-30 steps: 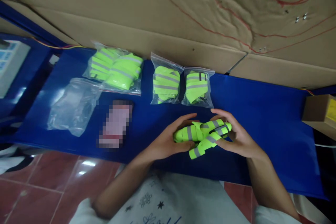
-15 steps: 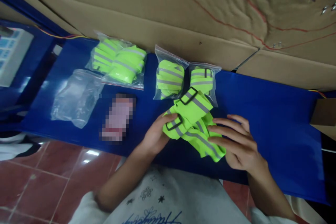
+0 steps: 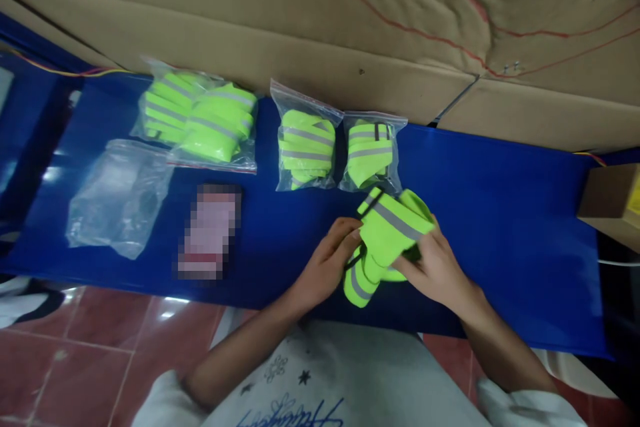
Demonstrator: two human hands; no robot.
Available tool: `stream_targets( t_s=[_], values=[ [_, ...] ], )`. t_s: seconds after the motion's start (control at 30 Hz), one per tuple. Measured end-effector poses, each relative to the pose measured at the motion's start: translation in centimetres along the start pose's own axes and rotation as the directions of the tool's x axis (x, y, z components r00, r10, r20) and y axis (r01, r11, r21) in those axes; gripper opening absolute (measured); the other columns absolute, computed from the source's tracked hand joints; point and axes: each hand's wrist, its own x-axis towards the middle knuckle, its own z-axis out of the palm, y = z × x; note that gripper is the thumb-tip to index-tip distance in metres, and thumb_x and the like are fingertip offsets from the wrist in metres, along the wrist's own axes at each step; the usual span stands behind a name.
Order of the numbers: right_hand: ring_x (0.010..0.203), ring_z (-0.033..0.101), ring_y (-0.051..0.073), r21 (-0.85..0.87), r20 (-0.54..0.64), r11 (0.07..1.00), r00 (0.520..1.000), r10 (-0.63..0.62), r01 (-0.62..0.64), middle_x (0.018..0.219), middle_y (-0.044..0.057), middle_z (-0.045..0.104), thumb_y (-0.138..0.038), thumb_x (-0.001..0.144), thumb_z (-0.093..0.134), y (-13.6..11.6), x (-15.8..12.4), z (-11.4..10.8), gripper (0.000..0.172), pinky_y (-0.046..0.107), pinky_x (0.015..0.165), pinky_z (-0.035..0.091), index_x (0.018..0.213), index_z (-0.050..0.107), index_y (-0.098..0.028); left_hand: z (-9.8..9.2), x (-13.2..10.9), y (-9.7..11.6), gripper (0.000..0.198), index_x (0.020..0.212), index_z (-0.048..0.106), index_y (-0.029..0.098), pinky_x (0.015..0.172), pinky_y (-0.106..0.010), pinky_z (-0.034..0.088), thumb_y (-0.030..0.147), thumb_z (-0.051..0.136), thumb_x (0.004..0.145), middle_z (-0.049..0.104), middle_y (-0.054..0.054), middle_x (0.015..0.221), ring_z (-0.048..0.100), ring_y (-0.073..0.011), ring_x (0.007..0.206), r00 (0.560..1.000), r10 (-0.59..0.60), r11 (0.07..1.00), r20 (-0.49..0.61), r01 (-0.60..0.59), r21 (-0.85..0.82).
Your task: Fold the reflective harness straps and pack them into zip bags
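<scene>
A neon yellow-green reflective strap with grey stripes and black buckles is folded between my hands, above the front of the blue table. My left hand grips its left side near the buckles. On the right side, my right hand holds a fold of the strap, its thumb beneath and its fingers partly hidden behind the fabric. Just behind the strap lie two clear bags with similar straps, the right bag and the middle bag.
A larger bag of straps lies at the back left. In front of it are a flat clear bag and a pixelated pink object. Brown cardboard lines the table's back edge. A cardboard box stands at the far right.
My right hand has closed on the strap, where its fingers were spread before. The strap is turned and folded differently, with its hanging part now at the left. The view has shifted slightly.
</scene>
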Motion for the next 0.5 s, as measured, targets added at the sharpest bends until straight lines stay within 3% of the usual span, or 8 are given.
stream_targets(
  t_s=[0.07, 0.1, 0.17, 0.23, 0.3, 0.37, 0.43, 0.5],
  values=[
    [0.132, 0.059, 0.031, 0.098, 0.011, 0.993, 0.998, 0.061, -0.062, 0.143, 0.014, 0.060, -0.039, 0.100, 0.060, -0.3, 0.3, -0.3, 0.054, 0.048, 0.107, 0.052, 0.149, 0.043, -0.024, 0.1, -0.1, -0.1, 0.042, 0.134, 0.057, 0.020, 0.109, -0.037, 0.045, 0.047, 0.055, 0.102, 0.062, -0.011, 0.137, 0.058, -0.0247, 0.126, 0.986, 0.153, 0.974, -0.070, -0.139, 0.176],
    [0.131, 0.060, 0.028, 0.139, 0.014, 0.987, 0.996, 0.083, -0.084, 0.143, 0.013, 0.061, -0.038, 0.101, 0.059, -0.5, 0.4, -0.4, 0.053, 0.045, 0.107, 0.053, 0.150, 0.042, -0.025, 0.1, -0.1, -0.1, 0.046, 0.141, 0.050, 0.021, 0.108, -0.038, 0.047, 0.047, 0.052, 0.104, 0.061, -0.012, 0.139, 0.058, -0.0244, 0.127, 0.982, 0.173, 0.968, -0.083, -0.153, 0.201],
    [0.131, 0.061, 0.026, 0.174, 0.012, 0.979, 0.995, 0.103, -0.103, 0.143, 0.011, 0.062, -0.035, 0.102, 0.057, -0.9, 0.7, -0.3, 0.050, 0.042, 0.108, 0.054, 0.149, 0.043, -0.026, -0.1, -0.2, -0.1, 0.049, 0.144, 0.048, 0.021, 0.106, -0.039, 0.049, 0.052, 0.045, 0.106, 0.063, -0.012, 0.137, 0.058, -0.0252, 0.128, 0.989, 0.129, 0.981, -0.078, -0.116, 0.157],
    [0.132, 0.060, 0.026, 0.140, 0.013, 0.985, 0.995, 0.103, -0.104, 0.143, 0.011, 0.062, -0.034, 0.103, 0.057, -1.1, 0.9, 0.1, 0.049, 0.044, 0.108, 0.054, 0.149, 0.044, -0.024, -0.2, -0.3, -0.1, 0.054, 0.138, 0.056, 0.020, 0.108, -0.042, 0.048, 0.060, 0.040, 0.104, 0.066, -0.012, 0.133, 0.058, -0.0278, 0.129, 0.997, 0.072, 0.995, -0.034, -0.069, 0.071],
    [0.133, 0.060, 0.029, 0.082, 0.013, 0.994, 0.997, 0.076, -0.077, 0.143, 0.013, 0.061, -0.035, 0.102, 0.058, -1.3, 0.9, 0.5, 0.051, 0.046, 0.107, 0.055, 0.150, 0.045, -0.022, -0.2, -0.4, 0.1, 0.059, 0.135, 0.059, 0.019, 0.109, -0.043, 0.049, 0.064, 0.056, 0.096, 0.067, -0.013, 0.131, 0.059, -0.0309, 0.129, 0.998, 0.040, 0.999, 0.040, -0.040, -0.004],
    [0.129, 0.062, 0.029, 0.058, -0.010, 0.998, 0.999, 0.036, -0.035, 0.140, 0.014, 0.062, -0.033, 0.102, 0.059, -1.3, 0.8, 0.7, 0.051, 0.046, 0.104, 0.057, 0.150, 0.045, -0.022, 0.1, -0.6, 0.4, 0.068, 0.136, 0.058, 0.019, 0.104, -0.042, 0.052, 0.055, 0.080, 0.082, 0.069, -0.013, 0.130, 0.063, -0.0319, 0.123, 0.997, -0.007, 1.000, 0.074, 0.009, -0.021],
    [0.122, 0.066, 0.026, 0.087, -0.056, 0.996, 0.998, 0.001, 0.004, 0.134, 0.013, 0.065, -0.026, 0.102, 0.058, -1.3, 0.8, 0.5, 0.046, 0.040, 0.099, 0.059, 0.147, 0.049, -0.023, 0.4, -0.9, 0.7, 0.069, 0.133, 0.060, 0.019, 0.099, -0.040, 0.055, 0.042, 0.089, 0.075, 0.071, -0.013, 0.127, 0.067, -0.0308, 0.117, 0.997, -0.061, 0.998, 0.037, 0.061, 0.005],
    [0.114, 0.069, 0.020, 0.141, -0.105, 0.989, 0.994, -0.019, 0.034, 0.125, 0.009, 0.069, -0.016, 0.101, 0.057, -1.1, 0.7, -0.2, 0.040, 0.033, 0.095, 0.058, 0.140, 0.056, -0.025, 0.6, -1.1, 1.2, 0.055, 0.123, 0.067, 0.017, 0.098, -0.040, 0.055, 0.039, 0.088, 0.076, 0.074, -0.012, 0.121, 0.068, -0.0299, 0.113, 0.994, -0.105, 0.994, -0.019, 0.106, 0.033]
  ],
)
